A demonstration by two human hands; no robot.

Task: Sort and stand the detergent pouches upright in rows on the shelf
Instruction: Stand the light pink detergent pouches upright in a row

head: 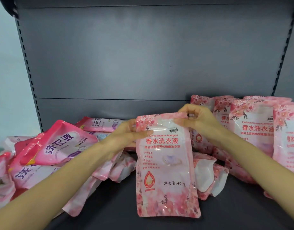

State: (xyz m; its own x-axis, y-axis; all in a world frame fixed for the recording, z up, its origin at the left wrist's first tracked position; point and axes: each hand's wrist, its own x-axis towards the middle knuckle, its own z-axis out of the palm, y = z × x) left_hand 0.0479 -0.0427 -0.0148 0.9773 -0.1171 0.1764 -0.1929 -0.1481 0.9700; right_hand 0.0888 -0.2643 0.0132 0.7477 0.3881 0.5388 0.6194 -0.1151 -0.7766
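A pale pink floral detergent pouch (166, 165) stands upright at the middle of the dark shelf (119, 201), its printed front facing me. My left hand (126, 133) grips its top left corner. My right hand (197, 118) pinches its top right corner. To the right, several matching floral pouches (252, 130) stand upright in rows. On the left lies a jumbled heap of darker pink pouches (63, 143) with purple lettering, flat or tilted. A few floral pouches (207, 176) lie flat behind the held one.
The dark grey back panel (143, 55) of the shelving rises behind everything, with slotted uprights (28, 70) at both sides. Bare shelf surface shows in front of the held pouch and below the right rows.
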